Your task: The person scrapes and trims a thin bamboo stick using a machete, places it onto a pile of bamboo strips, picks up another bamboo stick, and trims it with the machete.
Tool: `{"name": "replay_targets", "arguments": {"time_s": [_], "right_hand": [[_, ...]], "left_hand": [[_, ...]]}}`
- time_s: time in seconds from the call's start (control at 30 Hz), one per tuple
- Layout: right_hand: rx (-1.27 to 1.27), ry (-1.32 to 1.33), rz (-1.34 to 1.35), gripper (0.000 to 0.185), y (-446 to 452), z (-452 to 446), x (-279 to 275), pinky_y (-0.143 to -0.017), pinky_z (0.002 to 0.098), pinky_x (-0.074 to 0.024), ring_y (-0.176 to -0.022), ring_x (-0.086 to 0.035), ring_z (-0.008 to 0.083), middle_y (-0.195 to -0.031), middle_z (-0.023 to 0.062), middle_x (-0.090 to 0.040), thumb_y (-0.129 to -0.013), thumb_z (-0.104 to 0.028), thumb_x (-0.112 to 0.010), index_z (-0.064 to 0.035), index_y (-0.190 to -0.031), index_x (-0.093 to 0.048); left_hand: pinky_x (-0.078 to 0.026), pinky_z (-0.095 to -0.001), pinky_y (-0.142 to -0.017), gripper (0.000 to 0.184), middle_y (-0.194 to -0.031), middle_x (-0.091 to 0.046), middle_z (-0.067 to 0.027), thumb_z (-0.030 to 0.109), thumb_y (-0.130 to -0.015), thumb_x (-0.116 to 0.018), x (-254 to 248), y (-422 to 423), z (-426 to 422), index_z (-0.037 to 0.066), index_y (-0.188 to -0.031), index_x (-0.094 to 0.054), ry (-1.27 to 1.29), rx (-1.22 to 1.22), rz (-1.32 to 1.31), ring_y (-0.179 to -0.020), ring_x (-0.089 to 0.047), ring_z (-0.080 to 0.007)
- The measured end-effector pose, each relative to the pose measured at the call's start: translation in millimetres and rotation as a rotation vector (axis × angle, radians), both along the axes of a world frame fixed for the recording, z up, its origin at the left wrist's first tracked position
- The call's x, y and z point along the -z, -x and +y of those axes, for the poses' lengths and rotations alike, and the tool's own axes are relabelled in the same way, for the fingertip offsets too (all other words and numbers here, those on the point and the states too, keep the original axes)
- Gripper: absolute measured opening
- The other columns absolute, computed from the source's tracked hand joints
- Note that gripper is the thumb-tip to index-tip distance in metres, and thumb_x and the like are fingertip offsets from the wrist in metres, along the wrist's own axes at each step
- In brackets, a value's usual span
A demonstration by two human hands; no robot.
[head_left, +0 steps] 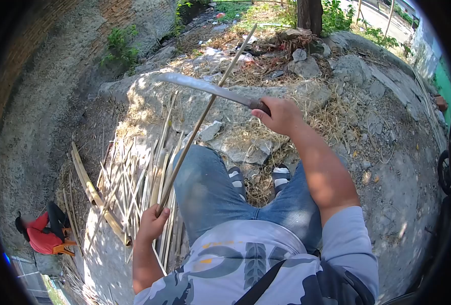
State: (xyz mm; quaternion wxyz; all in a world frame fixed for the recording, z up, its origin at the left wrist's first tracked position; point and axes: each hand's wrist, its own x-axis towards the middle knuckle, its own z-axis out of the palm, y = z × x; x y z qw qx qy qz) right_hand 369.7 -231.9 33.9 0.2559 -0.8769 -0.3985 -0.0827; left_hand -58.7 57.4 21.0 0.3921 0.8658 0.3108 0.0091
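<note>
My right hand (278, 116) is closed around the dark handle of a machete (200, 85), whose long blade points to the left. Closed on the lower end of a long, thin bamboo strip (197, 127) is my left hand (153, 223). The strip slants up and away to the right, and the blade crosses it in its upper part. Whether the edge touches the strip or only overlaps it in view, I cannot tell. Many split bamboo strips (129, 178) lie in a loose pile on the ground beside my left leg.
Thicker bamboo poles (90, 190) lie left of the pile. A person in red (41, 234) sits on an orange chair (64, 247) at far left. Broken concrete (248, 147) and shavings lie before my feet. A tree trunk (309, 16) stands ahead, and a wheel (444, 172) shows at right.
</note>
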Motion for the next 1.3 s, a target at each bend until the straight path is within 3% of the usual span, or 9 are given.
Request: {"name": "replay_targets", "arguments": {"time_s": [0.13, 0.23, 0.43, 0.53, 0.63, 0.77, 0.87, 1.07, 1.3], "right_hand": [[-0.367, 0.062, -0.309, 0.052, 29, 20, 3, -0.074, 0.0455, -0.0531, -0.073, -0.067, 0.0355, -0.075, 0.0091, -0.067, -0.094, -0.064, -0.062, -0.0119, -0.094, -0.065], [-0.443, 0.014, -0.350, 0.050, 29, 19, 0, -0.074, 0.0422, -0.0518, -0.071, -0.066, 0.0353, -0.075, 0.0095, -0.066, -0.092, -0.063, -0.065, -0.0130, -0.093, -0.065], [0.099, -0.069, 0.017, 0.054, -24, -10, 1, -0.073, 0.0522, -0.0550, -0.080, -0.071, 0.0392, -0.080, 0.0147, -0.071, -0.094, -0.065, -0.062, -0.0117, -0.093, -0.068], [0.136, 0.003, 0.031, 0.055, -25, -13, 5, -0.073, 0.0527, -0.0553, -0.083, -0.072, 0.0397, -0.082, 0.0158, -0.071, -0.095, -0.065, -0.060, -0.0112, -0.094, -0.067], [-0.011, 0.040, 0.015, 0.055, -2, -6, -7, -0.070, 0.0532, -0.0532, -0.082, -0.070, 0.0406, -0.080, 0.0152, -0.069, -0.096, -0.064, -0.060, -0.0093, -0.096, -0.066], [-0.329, 0.070, -0.248, 0.054, 27, 17, 2, -0.073, 0.0445, -0.0532, -0.077, -0.070, 0.0358, -0.077, 0.0108, -0.068, -0.093, -0.065, -0.062, -0.0112, -0.095, -0.066], [-0.425, 0.119, -0.323, 0.054, 34, 20, -8, -0.075, 0.0414, -0.0524, -0.077, -0.071, 0.0339, -0.078, 0.0091, -0.069, -0.093, -0.065, -0.063, -0.0115, -0.098, -0.068], [0.079, -0.039, 0.076, 0.052, -28, -14, 1, -0.077, 0.0509, -0.0533, -0.086, -0.071, 0.0370, -0.086, 0.0138, -0.072, -0.095, -0.064, -0.061, -0.0132, -0.105, -0.070], [0.027, 0.123, 0.037, 0.055, -8, -11, -1, -0.078, 0.0534, -0.0552, -0.086, -0.072, 0.0395, -0.089, 0.0148, -0.074, -0.097, -0.065, -0.058, -0.0112, -0.098, -0.068]], "left_hand": [[-0.037, -0.0308, -0.059, 0.046, -0.070, -0.050, 0.0048, 0.045, -0.100, -0.071, 9, -15, -8, 0.003, -0.085, -0.061, 0.114, -0.032, -0.016, -0.068, -0.041, -0.0082], [-0.037, -0.0300, -0.059, 0.043, -0.070, -0.050, 0.0056, 0.043, -0.099, -0.073, 14, -12, -8, 0.003, -0.087, -0.063, 0.173, -0.027, 0.006, -0.068, -0.042, -0.0075], [-0.038, -0.0289, -0.058, 0.039, -0.070, -0.052, 0.0052, 0.037, -0.099, -0.074, -2, 7, -8, 0.002, -0.087, -0.065, 0.163, -0.037, -0.002, -0.066, -0.044, -0.0071], [-0.038, -0.0293, -0.057, 0.039, -0.069, -0.052, 0.0049, 0.037, -0.099, -0.073, -3, 6, -4, 0.002, -0.087, -0.065, 0.134, -0.028, 0.029, -0.066, -0.044, -0.0071], [-0.038, -0.0297, -0.057, 0.039, -0.069, -0.052, 0.0047, 0.038, -0.098, -0.073, 8, 0, -5, 0.002, -0.086, -0.065, 0.152, -0.019, 0.029, -0.066, -0.044, -0.0073], [-0.037, -0.0286, -0.056, 0.038, -0.070, -0.052, 0.0058, 0.039, -0.097, -0.074, 16, -14, -15, 0.003, -0.089, -0.065, 0.212, 0.003, 0.004, -0.065, -0.043, -0.0061], [-0.035, -0.0261, -0.055, 0.034, -0.072, -0.051, 0.0080, 0.036, -0.097, -0.076, 21, -13, -15, 0.004, -0.094, -0.065, 0.347, -0.008, -0.014, -0.065, -0.042, -0.0038], [-0.036, -0.0256, -0.058, 0.028, -0.073, -0.049, 0.0088, 0.031, -0.096, -0.077, -2, 4, -17, 0.005, -0.094, -0.066, 0.300, -0.006, 0.030, -0.066, -0.041, -0.0045], [-0.037, -0.0259, -0.060, 0.032, -0.077, -0.052, 0.0082, 0.036, -0.097, -0.075, 18, 1, -13, 0.005, -0.097, -0.067, 0.293, -0.039, 0.083, -0.070, -0.043, -0.0046]]}}
